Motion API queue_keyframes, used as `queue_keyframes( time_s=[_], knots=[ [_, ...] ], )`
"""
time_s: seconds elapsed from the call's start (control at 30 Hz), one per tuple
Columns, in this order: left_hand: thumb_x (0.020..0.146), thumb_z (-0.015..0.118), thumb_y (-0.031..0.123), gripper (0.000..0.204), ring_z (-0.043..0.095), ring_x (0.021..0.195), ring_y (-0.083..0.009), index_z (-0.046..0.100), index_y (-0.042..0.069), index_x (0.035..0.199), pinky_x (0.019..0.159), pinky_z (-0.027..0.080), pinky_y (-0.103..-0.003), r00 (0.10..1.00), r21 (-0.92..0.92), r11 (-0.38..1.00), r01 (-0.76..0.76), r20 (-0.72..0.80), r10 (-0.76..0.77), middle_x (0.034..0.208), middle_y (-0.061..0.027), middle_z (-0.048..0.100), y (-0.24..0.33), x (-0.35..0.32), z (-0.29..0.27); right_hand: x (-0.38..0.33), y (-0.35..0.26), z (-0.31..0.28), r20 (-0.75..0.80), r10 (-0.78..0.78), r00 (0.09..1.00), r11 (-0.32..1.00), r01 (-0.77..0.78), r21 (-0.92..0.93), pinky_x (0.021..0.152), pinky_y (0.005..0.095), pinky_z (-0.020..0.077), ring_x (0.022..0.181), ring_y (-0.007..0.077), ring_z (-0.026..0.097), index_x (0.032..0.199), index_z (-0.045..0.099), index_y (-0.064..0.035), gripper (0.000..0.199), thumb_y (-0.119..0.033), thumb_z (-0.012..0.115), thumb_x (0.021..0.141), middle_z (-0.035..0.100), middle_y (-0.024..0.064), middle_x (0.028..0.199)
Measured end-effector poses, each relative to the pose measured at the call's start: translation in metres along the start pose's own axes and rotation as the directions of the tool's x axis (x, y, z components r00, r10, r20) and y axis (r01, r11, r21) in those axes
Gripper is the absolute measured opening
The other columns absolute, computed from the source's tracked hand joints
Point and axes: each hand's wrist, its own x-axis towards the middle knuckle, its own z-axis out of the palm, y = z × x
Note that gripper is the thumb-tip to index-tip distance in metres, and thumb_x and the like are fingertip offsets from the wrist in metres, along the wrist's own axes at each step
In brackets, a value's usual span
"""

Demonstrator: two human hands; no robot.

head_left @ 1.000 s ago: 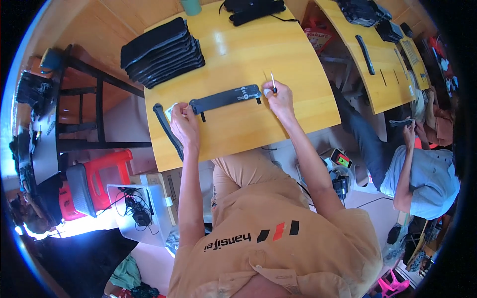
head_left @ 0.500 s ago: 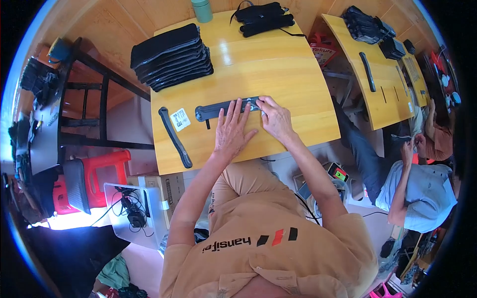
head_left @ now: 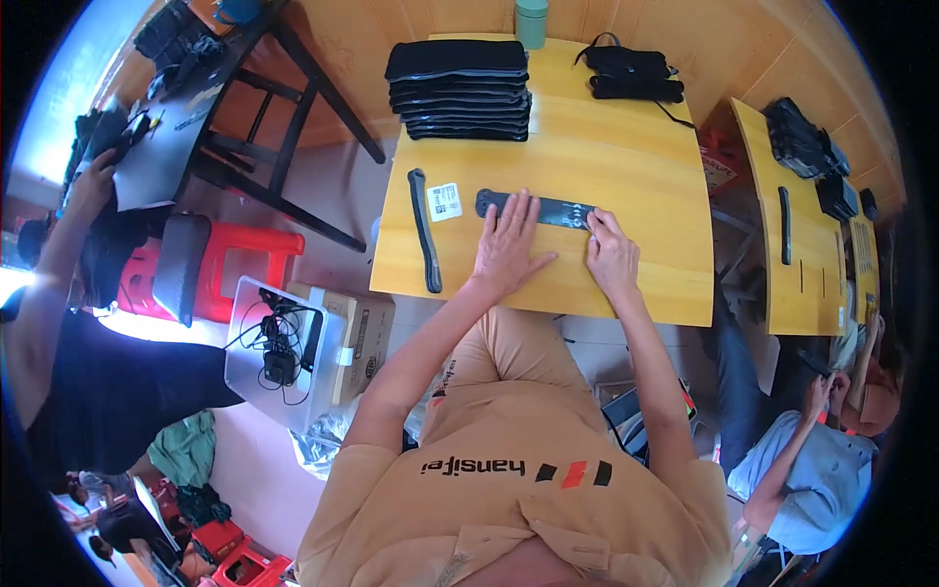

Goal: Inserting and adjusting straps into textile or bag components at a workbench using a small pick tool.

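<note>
A flat black strip [head_left: 563, 212] with pale markings near its right end lies crosswise on the yellow wooden table [head_left: 626, 157]. My left hand [head_left: 508, 240] rests on it with fingers stretched out, covering part of its left half. My right hand [head_left: 613, 254] has its fingers curled and pressed together at the strip's right end, gripping it there; the fingertips hide that corner. To the left lie a white printed label card [head_left: 445, 202] and a second, narrow black strip [head_left: 424, 235], set lengthwise.
A stack of black fabric pieces [head_left: 458, 90] stands at the far left of the table, near a green bottle [head_left: 531, 23]. Black pouches with straps [head_left: 636, 76] lie far right. A person [head_left: 797, 479] sits at right; another's arm [head_left: 64, 225] shows at left, beyond a red stool [head_left: 249, 254].
The view has swung, so the table sits farther right in the picture. My right hand's fingers are more curled at the strip's end, and the strip's glossy marked face shows more.
</note>
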Motion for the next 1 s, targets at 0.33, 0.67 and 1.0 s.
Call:
queue_keyframes(
  time_s=[0.33,0.67,1.0],
  knots=[
    [0.079,0.052,0.049,0.08,0.018,0.131,-0.0327,0.026,-0.005,0.132,0.105,0.017,-0.047,0.947,0.097,0.95,0.297,-0.156,-0.281,0.14,-0.0218,0.021,-0.024,-0.021,-0.037,0.004,-0.003,-0.004,0.032,0.012,0.999,0.998,-0.014,0.065,0.063,0.0385,0.0504,0.076,0.0279,0.061,0.097,0.06,-0.0015,0.027,-0.001,0.054,0.07,0.056,0.0078,0.104],
    [0.073,0.063,0.033,0.043,0.06,0.071,-0.0362,0.052,-0.002,0.094,0.068,0.046,-0.045,0.721,-0.102,0.726,0.68,-0.092,-0.687,0.073,-0.0184,0.061,-0.067,-0.088,-0.057,-0.001,-0.025,-0.037,-0.165,0.145,0.976,0.955,-0.094,0.282,0.063,0.037,0.0471,0.074,0.0292,0.058,0.095,0.061,-0.0032,0.023,0.0,0.053,0.074,0.056,0.0126,0.087],
    [0.086,0.048,0.019,0.015,0.058,0.057,-0.0122,0.047,0.004,0.088,0.047,0.043,-0.02,0.644,-0.894,-0.314,0.32,0.448,-0.62,0.077,-0.0118,0.063,-0.001,-0.087,-0.093,-0.029,-0.127,-0.051,0.326,-0.098,0.94,0.713,-0.162,0.682,0.06,0.0306,0.0464,0.069,0.0238,0.058,0.101,0.06,-0.002,0.029,-0.001,0.058,0.072,0.058,0.0121,0.086]
  ],
)
